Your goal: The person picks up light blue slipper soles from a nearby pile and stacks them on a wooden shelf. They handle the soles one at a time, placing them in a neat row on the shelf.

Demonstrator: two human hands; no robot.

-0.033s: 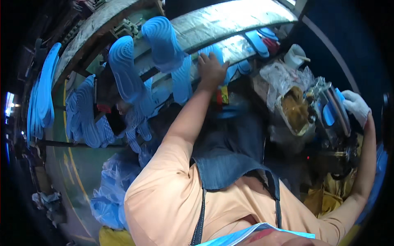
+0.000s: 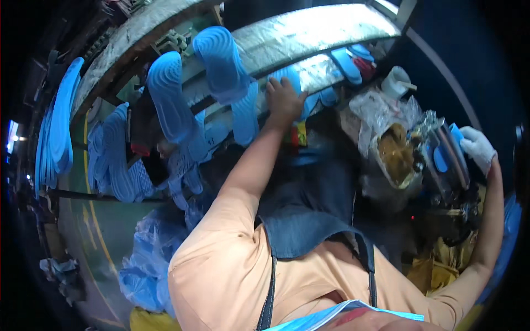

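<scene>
Left hand [image 2: 284, 99] lay spread flat on a blue sole [image 2: 287, 77] at the conveyor [image 2: 309, 33]. Gloved right hand [image 2: 477, 146] gripped another sole [image 2: 457, 135] at the machine [image 2: 441, 165]. Risk judged: divided reach, possibly slipping either sole.

Clear crinkled plastic bag [image 2: 381, 113] right of centre, beside open bag of brown stuff [image 2: 396, 154]. Bluish plastic bags [image 2: 146, 259] heaped lower left. Small bright screen [image 2: 11, 135] at far left edge.
</scene>
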